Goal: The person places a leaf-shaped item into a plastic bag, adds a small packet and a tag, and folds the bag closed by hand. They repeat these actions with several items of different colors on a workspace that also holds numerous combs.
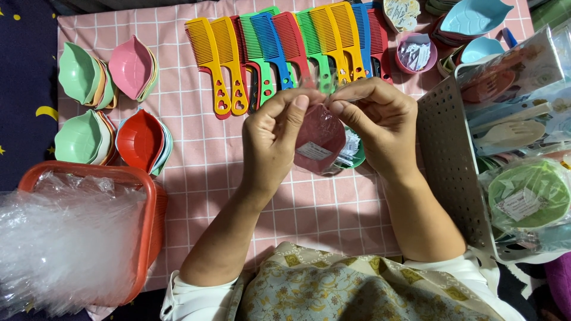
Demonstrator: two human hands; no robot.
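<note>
Over a pink checked cloth [196, 172] both my hands hold up a dark red leaf-shaped dish [318, 139] wrapped in clear plastic with a white label. My left hand [270, 139] pinches the wrapper's top edge from the left. From the right, my right hand [377, 122] pinches the same top edge, fingertips almost meeting. Under the dish lies a green dish [357, 156] with small packets, partly hidden.
Several coloured combs [279, 47] lie in a row at the back. Stacks of leaf dishes [134, 68] sit at left. An orange basket [148, 202] of clear bags is at lower left, a grey perforated basket [452, 166] of wrapped goods at right.
</note>
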